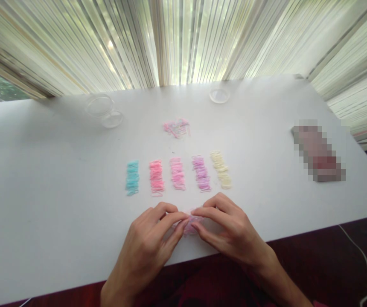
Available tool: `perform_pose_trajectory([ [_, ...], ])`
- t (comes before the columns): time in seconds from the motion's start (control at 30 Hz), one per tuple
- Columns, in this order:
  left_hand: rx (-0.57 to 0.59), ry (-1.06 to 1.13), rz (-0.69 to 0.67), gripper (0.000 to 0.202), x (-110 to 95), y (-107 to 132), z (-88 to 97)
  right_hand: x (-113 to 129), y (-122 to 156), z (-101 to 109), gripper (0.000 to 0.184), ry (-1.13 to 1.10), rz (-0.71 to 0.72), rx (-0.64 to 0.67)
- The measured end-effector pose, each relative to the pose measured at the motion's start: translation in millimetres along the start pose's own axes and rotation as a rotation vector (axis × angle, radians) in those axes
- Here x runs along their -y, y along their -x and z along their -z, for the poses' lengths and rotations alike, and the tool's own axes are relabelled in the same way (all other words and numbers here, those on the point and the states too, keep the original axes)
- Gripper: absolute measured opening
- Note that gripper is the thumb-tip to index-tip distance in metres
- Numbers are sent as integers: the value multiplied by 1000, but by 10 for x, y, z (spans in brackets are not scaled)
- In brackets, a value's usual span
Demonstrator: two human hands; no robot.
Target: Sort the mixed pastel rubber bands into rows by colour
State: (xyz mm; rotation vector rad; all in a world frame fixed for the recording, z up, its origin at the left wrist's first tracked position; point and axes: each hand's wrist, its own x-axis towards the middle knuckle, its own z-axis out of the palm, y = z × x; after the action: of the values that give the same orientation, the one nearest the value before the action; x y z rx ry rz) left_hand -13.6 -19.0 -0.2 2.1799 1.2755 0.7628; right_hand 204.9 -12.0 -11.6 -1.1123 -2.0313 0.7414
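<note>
At the table's near edge lies a small pile of pink and lilac short strands (190, 229), partly covered by my fingers. My left hand (158, 232) pinches thumb and forefinger together over the pile's left side; whatever is between the tips is too small to make out. From the right, my right hand (226, 224) meets it with thumb and forefinger bent in a loose pinch at the strands. Just beyond my hands stand neat columns of short strands: turquoise (132, 178), coral pink (156, 178), light pink (177, 174), purple (202, 174) and pale yellow (221, 169).
Farther back on the white table (58, 204) is a loose heap of mixed pastel strands (177, 128). A clear round container (99, 105) and a clear lid (112, 119) are at back left, another clear round dish (219, 96) at back right. A blurred-out flat object (319, 153) lies right.
</note>
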Motion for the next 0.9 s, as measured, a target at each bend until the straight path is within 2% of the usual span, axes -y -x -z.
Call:
perform_pose_trajectory([
  [0.23, -9, 11, -1, 12, 26, 47, 45, -3, -45, -37, 8, -7, 19, -5],
  [0.43, -83, -20, 63, 12, 157, 63, 106, -32, -27, -1, 8, -3, -12, -50],
  [0.77, -220, -309, 98, 10, 377, 112, 253, -151, 29, -23, 14, -30, 1, -67],
  [0.9, -234, -378, 115, 11, 429, 128, 260, -151, 22, -24, 14, -39, 16, -56],
])
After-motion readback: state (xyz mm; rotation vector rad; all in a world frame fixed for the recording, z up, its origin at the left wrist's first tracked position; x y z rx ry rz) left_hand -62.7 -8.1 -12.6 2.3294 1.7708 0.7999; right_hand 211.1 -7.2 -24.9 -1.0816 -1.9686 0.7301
